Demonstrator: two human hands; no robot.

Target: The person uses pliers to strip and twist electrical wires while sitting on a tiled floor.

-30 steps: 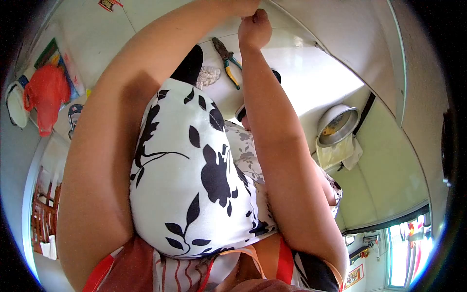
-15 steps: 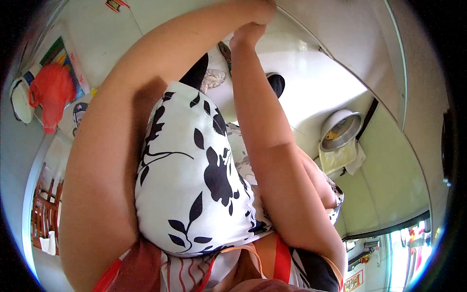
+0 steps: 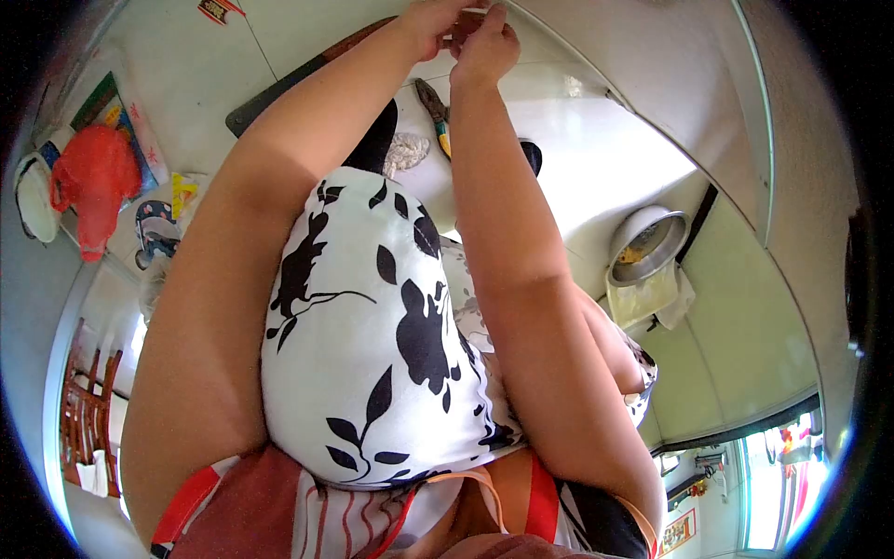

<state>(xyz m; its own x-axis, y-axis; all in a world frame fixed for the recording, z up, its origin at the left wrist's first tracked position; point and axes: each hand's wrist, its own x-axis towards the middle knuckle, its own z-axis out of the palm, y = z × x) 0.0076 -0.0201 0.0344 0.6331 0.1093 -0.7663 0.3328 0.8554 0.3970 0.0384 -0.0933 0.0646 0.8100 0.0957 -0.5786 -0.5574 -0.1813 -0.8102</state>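
At the top edge of the view, my left hand (image 3: 430, 30) and my right hand (image 3: 488, 47) are close together, both with fingers bent inward. Something reddish-brown shows between them; its kind is hard to make out, and the frame edge cuts off some fingertips. A long, flat dark piece (image 3: 270, 104) with a brown stretch runs behind my left forearm towards the hands. Below my hands, pliers (image 3: 432, 101) with dark jaws and yellow-orange grips lie on the floor, partly covered by my right forearm. A whitish bundle (image 3: 407, 152) rests beside them.
White cloth with black leaves (image 3: 358, 307) covers my lap between my arms. A metal basin (image 3: 649, 247) stands on the right by a greenish panel (image 3: 745, 326). Red plastic bag (image 3: 98, 177) at left, wooden chair (image 3: 88, 410) lower left. A black shoe (image 3: 531, 156) shows beside my right forearm.
Both hands have shifted, and more of their fingers now show. My left forearm has swung rightward, uncovering the dark flat piece. More of the pliers is visible.
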